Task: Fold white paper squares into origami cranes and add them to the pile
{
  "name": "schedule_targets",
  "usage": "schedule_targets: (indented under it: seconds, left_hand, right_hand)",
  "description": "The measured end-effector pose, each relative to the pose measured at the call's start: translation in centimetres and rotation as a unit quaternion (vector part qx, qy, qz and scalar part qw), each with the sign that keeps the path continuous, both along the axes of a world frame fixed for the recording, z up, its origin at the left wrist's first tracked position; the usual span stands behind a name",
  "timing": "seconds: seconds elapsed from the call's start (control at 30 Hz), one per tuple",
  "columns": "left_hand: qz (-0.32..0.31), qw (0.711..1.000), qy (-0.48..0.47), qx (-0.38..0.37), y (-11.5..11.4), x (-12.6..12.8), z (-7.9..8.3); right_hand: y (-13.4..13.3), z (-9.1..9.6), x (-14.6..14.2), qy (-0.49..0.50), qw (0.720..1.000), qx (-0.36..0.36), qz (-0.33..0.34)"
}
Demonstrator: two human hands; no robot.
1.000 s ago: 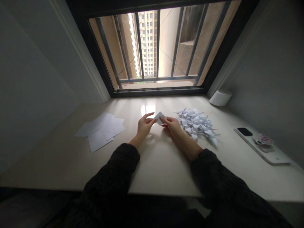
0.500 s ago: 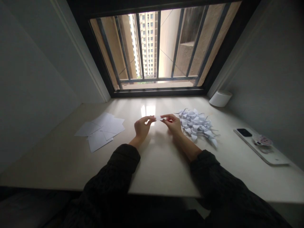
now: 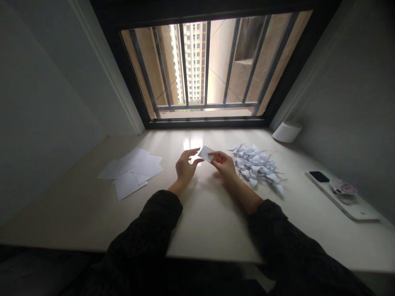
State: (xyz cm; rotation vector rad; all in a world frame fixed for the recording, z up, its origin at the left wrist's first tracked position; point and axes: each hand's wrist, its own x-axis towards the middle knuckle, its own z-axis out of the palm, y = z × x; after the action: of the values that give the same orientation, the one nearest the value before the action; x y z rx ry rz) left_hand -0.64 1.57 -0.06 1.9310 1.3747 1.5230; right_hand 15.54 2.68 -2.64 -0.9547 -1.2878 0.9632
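A small folded piece of white paper [image 3: 205, 153] is held just above the pale desk [image 3: 210, 213], in the middle. My right hand [image 3: 224, 165] pinches its right side between thumb and fingers. My left hand [image 3: 185, 166] is at its left side, fingers curled, fingertips touching or nearly touching the paper. Both arms are in dark sleeves.
A heap of several folded white paper figures [image 3: 255, 166] lies right of my hands. Loose white sheets [image 3: 131, 172] are spread on the left. A phone [image 3: 342, 195] with a round sticker rests at the right; a white round object [image 3: 286, 131] stands by the barred window [image 3: 212, 65].
The paper was turned edge-on half a second ago and now shows its flat face again. The hands stayed in about the same place.
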Motion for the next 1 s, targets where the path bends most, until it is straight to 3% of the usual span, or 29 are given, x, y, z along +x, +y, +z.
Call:
schedule_targets:
  seconds: [0.2, 0.43, 0.73, 1.0]
  left_hand:
    - [-0.054, 0.997, -0.028, -0.053, 0.3, -0.1, -0.6]
    - [-0.127, 0.969, -0.190, -0.098, 1.2, 0.1, -1.4]
    - [-0.083, 0.965, -0.229, -0.097, 0.8, 0.3, -1.0]
    - [-0.080, 0.939, -0.302, -0.146, 0.8, 0.8, -1.1]
  right_hand:
    - [0.0, 0.0, 0.0, -0.010, 1.000, -0.006, 0.012]
    - [-0.1, 0.3, 0.0, 0.012, 0.999, -0.020, 0.022]
    - [-0.7, 0.8, -0.3, 0.062, 0.998, -0.012, 0.007]
    - [-0.9, 1.2, -0.6, 0.079, 0.996, -0.041, -0.013]
